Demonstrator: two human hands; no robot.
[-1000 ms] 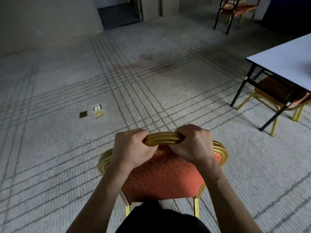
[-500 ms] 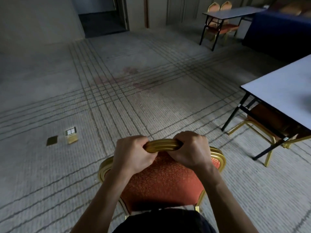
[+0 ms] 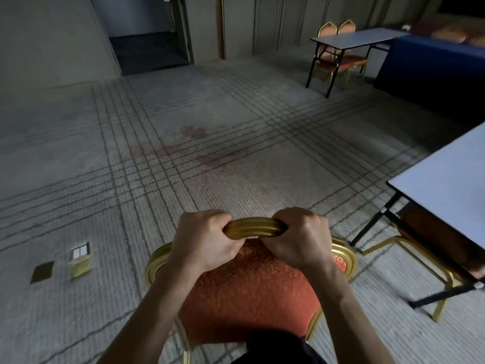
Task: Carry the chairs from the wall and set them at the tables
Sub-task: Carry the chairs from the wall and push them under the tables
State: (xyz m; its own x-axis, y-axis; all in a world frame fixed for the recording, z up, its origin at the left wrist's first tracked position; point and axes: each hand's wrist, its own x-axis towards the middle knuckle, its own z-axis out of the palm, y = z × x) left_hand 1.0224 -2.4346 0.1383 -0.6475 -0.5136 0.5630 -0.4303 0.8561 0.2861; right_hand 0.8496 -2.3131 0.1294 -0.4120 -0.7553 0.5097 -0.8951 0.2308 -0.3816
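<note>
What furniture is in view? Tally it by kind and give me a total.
Red-and-gold chairs: 4 (held chair, one under the near table, two behind the far table)
White-topped tables: 2 (near table, far table)
Blue-draped table: 1
Total: 7
The dim shapes beyond the blue-draped table are too dark to count.

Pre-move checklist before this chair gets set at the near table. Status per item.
1. Left hand grips the top rail of the gold-framed chair with orange-red padded seat: ok.
2. Right hand grips the same rail: ok.
3. Carpet path to the white-topped, black-legged table shows no obstacle: ok.
4. Free place there: second gold-framed chair tucked under its corner, rest out of frame: cannot tell.
5. Open brass floor socket lies left, off the path: ok.
6. Carried chair's feet off the floor: cannot tell.
</note>
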